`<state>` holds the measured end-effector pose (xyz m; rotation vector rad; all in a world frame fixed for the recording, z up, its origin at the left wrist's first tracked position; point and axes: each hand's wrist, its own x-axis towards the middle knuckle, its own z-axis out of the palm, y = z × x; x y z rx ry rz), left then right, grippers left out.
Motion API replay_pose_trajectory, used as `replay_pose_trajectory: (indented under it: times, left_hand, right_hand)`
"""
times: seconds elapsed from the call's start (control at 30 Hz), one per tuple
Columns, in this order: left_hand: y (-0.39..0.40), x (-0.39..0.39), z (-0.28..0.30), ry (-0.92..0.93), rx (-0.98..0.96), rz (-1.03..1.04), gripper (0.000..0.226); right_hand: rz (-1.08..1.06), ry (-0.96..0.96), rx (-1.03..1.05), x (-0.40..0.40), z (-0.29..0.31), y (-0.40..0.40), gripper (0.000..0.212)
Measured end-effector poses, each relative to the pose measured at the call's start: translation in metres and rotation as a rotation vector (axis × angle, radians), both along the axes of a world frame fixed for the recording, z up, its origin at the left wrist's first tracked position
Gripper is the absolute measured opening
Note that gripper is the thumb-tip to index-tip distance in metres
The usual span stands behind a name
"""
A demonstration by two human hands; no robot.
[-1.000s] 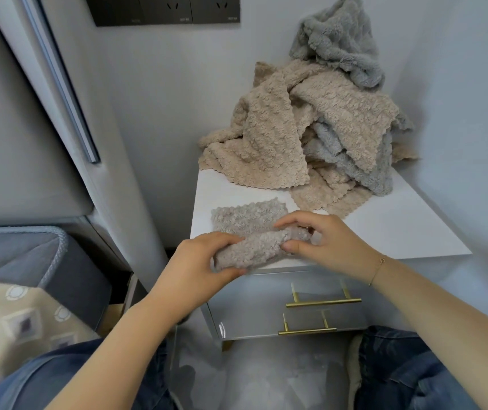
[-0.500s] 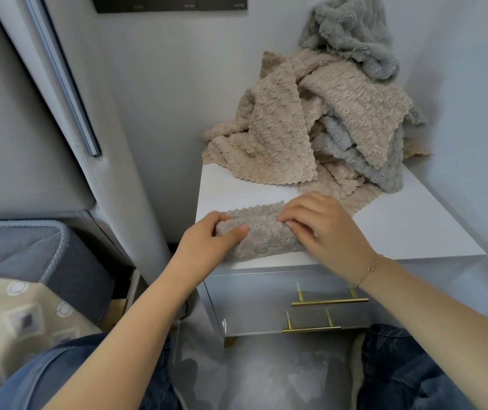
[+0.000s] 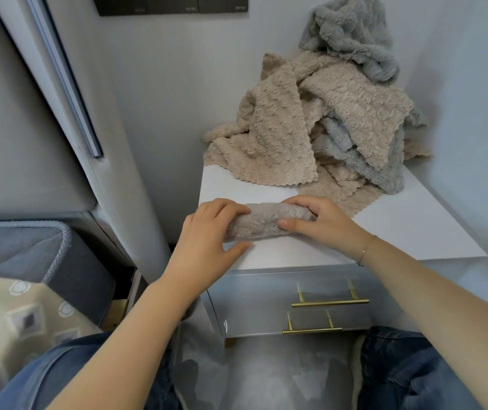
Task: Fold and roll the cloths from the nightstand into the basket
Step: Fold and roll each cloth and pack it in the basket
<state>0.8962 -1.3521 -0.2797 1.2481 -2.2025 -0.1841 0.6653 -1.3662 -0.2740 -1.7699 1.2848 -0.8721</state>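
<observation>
While we sit facing it, the white nightstand (image 3: pixel 384 232) fills the middle of our view, its two drawers carrying brass handles (image 3: pixel 330 303). At the top's one o'clock corner, against the wall, lies the heap of loose cloths (image 3: pixel 325 128), beige ones tangled with grey-blue ones, a grey one on top. At eight o'clock from the nightstand stands the grey basket (image 3: pixel 59 250), its corded rim showing, and nearer us a patterned fabric (image 3: pixel 14 321) lies just beside it. Our jeans (image 3: pixel 414 374) show at the bottom. On the nightstand's near left part, toward seven o'clock of the heap and apart from it, lies the rolled cloth (image 3: pixel 262 221), a greyish-beige roll lying crosswise. Our left hand (image 3: pixel 207 247) cups its nine o'clock end, fingers (image 3: pixel 230 207) curled over the top and thumb under the front. Our right hand (image 3: pixel 325 223) grips the three o'clock end, fingers over the top, thumb pressed to the front. A thin bracelet (image 3: pixel 364 251) circles the right wrist.
</observation>
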Motion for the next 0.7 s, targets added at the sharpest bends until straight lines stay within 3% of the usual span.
replay_pose_trajectory:
  times: [0.17,0.3,0.47,0.6,0.7]
  left_hand:
    - [-0.015,-0.002,-0.002,0.006,0.136,0.018,0.054]
    - [-0.028,-0.011,0.005,0.044,0.233,0.057,0.044]
    - [-0.032,-0.012,0.019,0.287,0.531,0.058,0.031]
    - [-0.028,-0.013,0.027,0.504,0.723,0.037,0.028]
    - [-0.026,-0.016,0.032,0.623,0.893,0.028,0.032]
  right_hand:
    - [-0.042,-0.032,0.096,0.001,0.004,-0.011,0.031]
    - [-0.202,0.017,-0.093,0.007,-0.006,-0.019,0.056]
    - [-0.091,0.398,-0.526,0.000,-0.002,-0.015,0.044]
    - [0.001,0.650,-0.592,-0.006,0.000,-0.010,0.075]
    - [0.040,0.653,-0.594,-0.007,0.001,-0.009,0.068]
